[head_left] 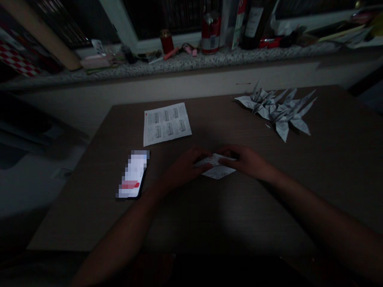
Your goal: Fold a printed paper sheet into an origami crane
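Observation:
A small folded piece of printed paper (218, 173) is between my two hands, just above or on the dark wooden table (191, 223). My left hand (191, 164) grips its left side, the thumb lying on top near the middle. From the other side my right hand (243, 160) pinches the right part, thumb in front and fingers behind. Both hands' far fingertips are partly hidden by the paper and the dim light. A flat printed sheet (167, 124) lies beyond my left hand. Several folded paper cranes (278, 109) sit in a cluster at the back right.
A lit phone (133, 175) with a blurred screen lies left of my left forearm. Along the back, a speckled stone sill (179, 61) carries a red can (210, 34), a dark bottle (253, 24), a small red jar (166, 41) and other clutter.

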{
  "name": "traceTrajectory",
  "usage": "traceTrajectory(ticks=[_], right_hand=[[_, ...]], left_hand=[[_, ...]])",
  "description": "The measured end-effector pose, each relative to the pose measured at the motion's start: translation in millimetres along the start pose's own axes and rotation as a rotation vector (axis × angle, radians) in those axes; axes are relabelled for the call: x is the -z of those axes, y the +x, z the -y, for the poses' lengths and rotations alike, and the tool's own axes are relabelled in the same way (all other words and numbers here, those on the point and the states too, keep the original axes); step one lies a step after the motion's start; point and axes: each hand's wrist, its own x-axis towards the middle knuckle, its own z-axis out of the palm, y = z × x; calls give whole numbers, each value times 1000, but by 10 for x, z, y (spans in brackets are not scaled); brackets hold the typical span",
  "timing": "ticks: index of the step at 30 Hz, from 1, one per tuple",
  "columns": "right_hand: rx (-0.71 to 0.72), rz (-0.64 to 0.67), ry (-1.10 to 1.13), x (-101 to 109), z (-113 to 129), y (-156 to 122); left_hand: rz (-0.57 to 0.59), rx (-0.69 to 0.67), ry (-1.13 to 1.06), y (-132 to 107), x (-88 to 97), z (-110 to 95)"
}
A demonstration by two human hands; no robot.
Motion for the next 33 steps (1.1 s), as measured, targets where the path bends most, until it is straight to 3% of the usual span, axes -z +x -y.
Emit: traceTrajectory(ticks=[3,8,16,33], right_hand=[[5,-51,35,3,7,-4],[-4,-73,55,15,23,-9],[-44,70,147,59,-2,-5],[-110,192,166,38,70,-28]], left_hand=[[-49,75,-64,16,-13,8],[-32,144,-96,34,9,16],[-57,162,-150,47,22,14],[13,131,-177,33,-7,-52]])
